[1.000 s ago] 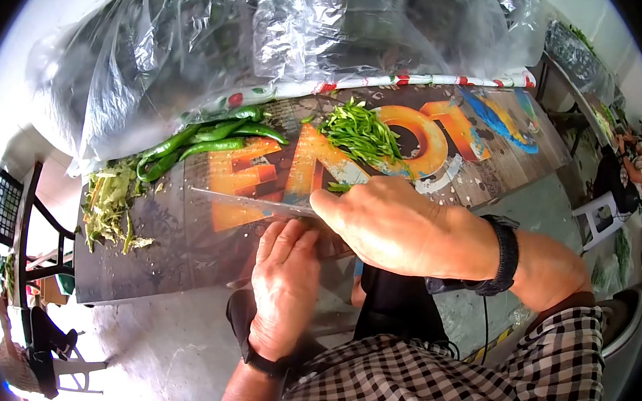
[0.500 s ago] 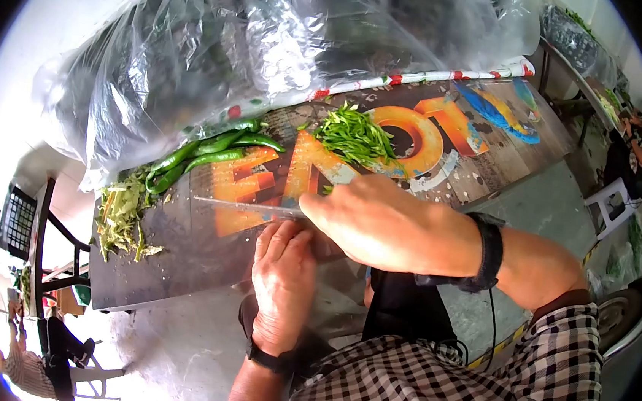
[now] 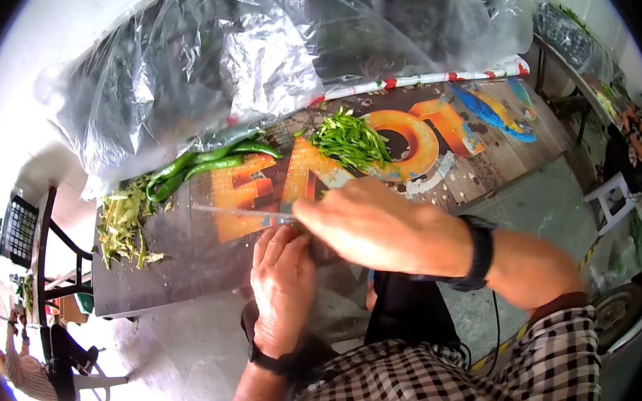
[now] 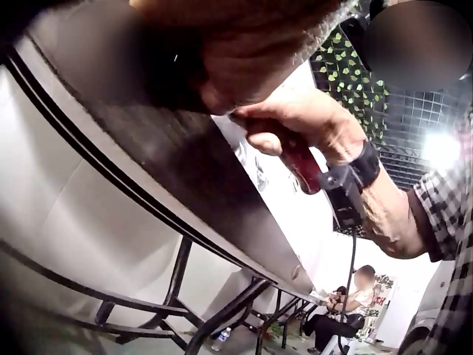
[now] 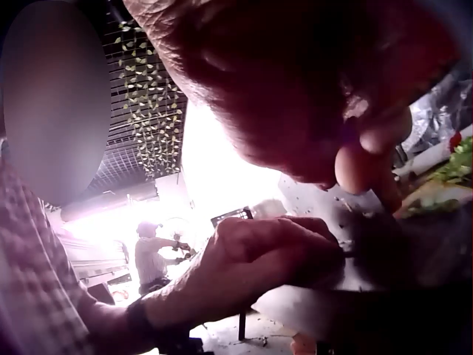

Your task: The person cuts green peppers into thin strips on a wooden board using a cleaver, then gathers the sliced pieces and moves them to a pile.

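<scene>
My right hand [image 3: 387, 225] grips a knife by its red handle [image 4: 299, 164]. Its thin blade [image 3: 240, 212] points left across the table, just beyond the fingertips of my left hand [image 3: 281, 285]. Those fingers are bent down at the table's front edge, holding a green pepper piece that is mostly hidden under them. Sliced green pepper strips [image 3: 351, 138] lie heaped beyond my right hand. Several whole green peppers [image 3: 206, 161] lie at the left, beside a pile of pale green trimmings [image 3: 122, 221].
Clear plastic sheeting [image 3: 272, 59] covers the bulk along the table's far side. The table [image 3: 170, 264] has a printed top. A black crate [image 3: 19, 231] stands at left. Other people sit at both sides, one near a white stool [image 3: 612, 201].
The head view has shifted slightly. My right hand and the knife have moved a little left relative to my left hand, which stays at the table's edge. The strips remain heaped.
</scene>
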A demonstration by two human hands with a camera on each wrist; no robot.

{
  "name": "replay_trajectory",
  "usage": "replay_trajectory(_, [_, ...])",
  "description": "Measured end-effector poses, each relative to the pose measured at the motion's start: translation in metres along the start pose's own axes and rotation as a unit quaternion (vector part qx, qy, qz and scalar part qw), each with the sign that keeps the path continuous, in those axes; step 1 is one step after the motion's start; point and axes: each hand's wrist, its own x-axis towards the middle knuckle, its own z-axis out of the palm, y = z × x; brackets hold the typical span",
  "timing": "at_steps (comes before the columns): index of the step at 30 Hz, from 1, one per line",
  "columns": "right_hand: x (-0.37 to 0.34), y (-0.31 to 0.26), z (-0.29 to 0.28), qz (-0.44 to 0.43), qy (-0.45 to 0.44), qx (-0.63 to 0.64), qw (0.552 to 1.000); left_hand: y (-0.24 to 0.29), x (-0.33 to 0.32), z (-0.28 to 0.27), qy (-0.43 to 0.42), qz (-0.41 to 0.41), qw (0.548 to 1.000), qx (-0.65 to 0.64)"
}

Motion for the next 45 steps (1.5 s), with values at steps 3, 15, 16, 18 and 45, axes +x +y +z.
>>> replay_trajectory(3, [0.016,-0.002,0.004,0.006,0.001,-0.022,1.0,-0.002,0.003,0.001,0.012,0.016,1.0,-0.002])
replay_trajectory(15, [-0.017,0.007,-0.017,0.096,0.037,0.093,0.99,-0.001,-0.002,0.003,0.028,0.015,0.999,0.013])
replay_trajectory(16, [-0.017,0.006,-0.018,0.089,0.03,0.1,0.991,-0.001,-0.003,0.004,0.031,0.014,0.999,0.015])
replay_trajectory(18, [-0.017,0.004,-0.018,0.093,0.01,0.108,0.99,-0.002,-0.003,0.004,0.032,0.01,0.999,0.016])
replay_trajectory(45, [-0.008,0.001,-0.021,0.107,-0.091,0.106,0.984,-0.003,-0.004,0.0,0.007,-0.012,1.0,0.009])
